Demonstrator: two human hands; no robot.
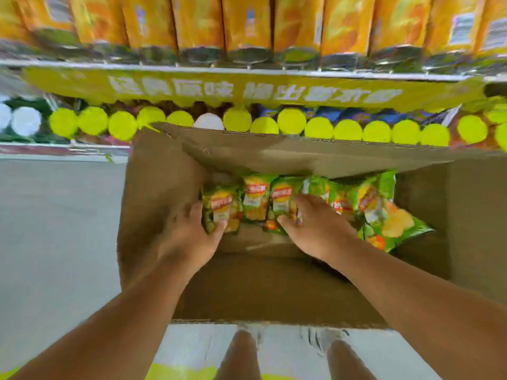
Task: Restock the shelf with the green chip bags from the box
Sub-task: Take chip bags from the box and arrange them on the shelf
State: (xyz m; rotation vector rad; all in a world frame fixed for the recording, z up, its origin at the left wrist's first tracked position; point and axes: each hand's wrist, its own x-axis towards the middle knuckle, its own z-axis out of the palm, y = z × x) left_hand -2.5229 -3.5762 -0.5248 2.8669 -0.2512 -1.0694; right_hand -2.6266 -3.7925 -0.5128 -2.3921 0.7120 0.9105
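1. The floor on the left is smooth, pale grey and bare where it shows; the box stands on it, hard against the shelf.
2. The box is brown corrugated cardboard, matte and soft-edged, with its flaps folded up and outward and its far flap leaning toward the shelf.
3. The left hand reaches into the box and grips the leftmost bag, thumb on its near face and fingers curled behind its left edge.
4. The green chip bags stand in a row along the far side of the box: glossy, crinkled film, puffy like pillows, with red and yellow labels.
5. The right hand lies over a bag near the middle of the row, thumb pressed at its lower edge; the blur hides whether the fingers have closed round it.
6. One bag at the right end lies tipped over, flat against the box floor.
7. The shelf above has a yellow printed strip, orange bags on top and round yellow-green lids beneath.
8. This looks like the picking step: bags are being gathered, none shelved yet. Next, both hands must lift their bags clear of the flap without crushing the air-filled film.
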